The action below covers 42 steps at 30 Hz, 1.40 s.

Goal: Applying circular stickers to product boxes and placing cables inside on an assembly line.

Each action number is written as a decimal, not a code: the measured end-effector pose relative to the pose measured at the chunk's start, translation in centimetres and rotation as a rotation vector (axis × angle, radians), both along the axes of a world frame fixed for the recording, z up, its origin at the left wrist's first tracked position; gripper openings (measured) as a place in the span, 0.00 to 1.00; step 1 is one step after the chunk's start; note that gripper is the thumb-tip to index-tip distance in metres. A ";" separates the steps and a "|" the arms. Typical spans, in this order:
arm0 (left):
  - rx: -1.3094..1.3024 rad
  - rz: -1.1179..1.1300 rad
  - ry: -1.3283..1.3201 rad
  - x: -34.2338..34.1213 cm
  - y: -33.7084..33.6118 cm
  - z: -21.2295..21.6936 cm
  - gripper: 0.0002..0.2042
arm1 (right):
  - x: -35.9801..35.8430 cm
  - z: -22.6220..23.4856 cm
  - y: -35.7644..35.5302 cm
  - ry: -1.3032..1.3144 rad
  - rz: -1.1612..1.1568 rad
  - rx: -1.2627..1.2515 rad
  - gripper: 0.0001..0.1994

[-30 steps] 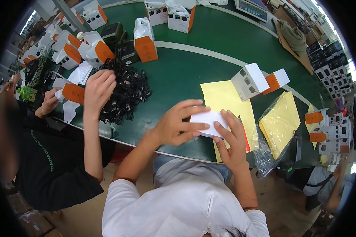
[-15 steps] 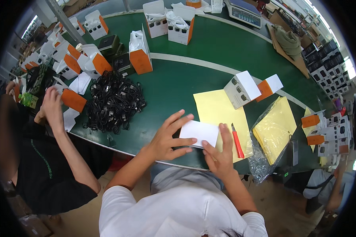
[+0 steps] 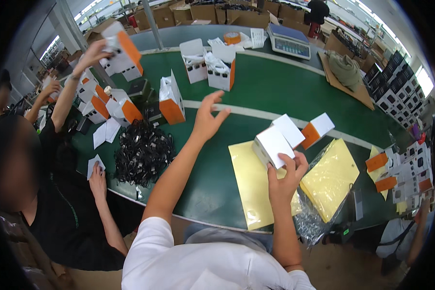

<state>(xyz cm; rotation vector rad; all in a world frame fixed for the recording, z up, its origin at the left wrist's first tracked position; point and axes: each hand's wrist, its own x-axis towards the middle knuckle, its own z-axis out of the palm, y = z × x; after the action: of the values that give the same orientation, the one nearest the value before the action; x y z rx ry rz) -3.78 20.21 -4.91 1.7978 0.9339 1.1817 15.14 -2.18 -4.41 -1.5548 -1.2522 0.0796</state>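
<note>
My right hand (image 3: 287, 176) is closed on the near right edge of a white box (image 3: 270, 145), thumb and fingers pressed to its corner. That box sits over the upper part of a yellow sheet (image 3: 246, 193), right in front of another white box (image 3: 289, 129). Reaching forward over the green table, my left hand (image 3: 210, 118) has its fingers apart and nothing in it. Beyond its fingertips stand two open boxes, one white (image 3: 195, 72) and one white and orange (image 3: 221, 77), with white bags inside. The red cutter is out of sight.
A heap of black cables (image 3: 142, 152) lies left of my left forearm. Yellow sheets in a clear bag (image 3: 331, 181) lie on the right, below an orange and white box (image 3: 317, 130). At the left, a co-worker's raised hand (image 3: 94, 53) holds an open box (image 3: 123, 50).
My right hand has moved the white box onto the yellow sheet. My left hand has let go and reached forward. The co-worker has lifted a box. The view has tilted up.
</note>
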 end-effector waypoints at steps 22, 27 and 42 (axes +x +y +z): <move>-0.010 0.422 0.198 -0.9 -14.6 0.8 0.62 | -6.4 0.6 -2.5 0.100 0.333 -0.103 0.57; 0.134 0.366 0.411 -4.2 -25.2 -2.5 0.66 | -8.3 -1.5 -4.2 0.786 0.494 -0.290 0.48; 0.873 -0.287 0.893 -5.4 -20.8 6.3 0.06 | -7.0 -1.1 -8.1 -0.005 0.255 -0.103 0.44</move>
<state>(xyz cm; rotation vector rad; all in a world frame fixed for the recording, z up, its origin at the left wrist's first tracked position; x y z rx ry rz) -9.17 -0.62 1.43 3.1761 0.5659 0.5763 8.12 -10.23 -5.49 -1.4752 -1.4651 0.3084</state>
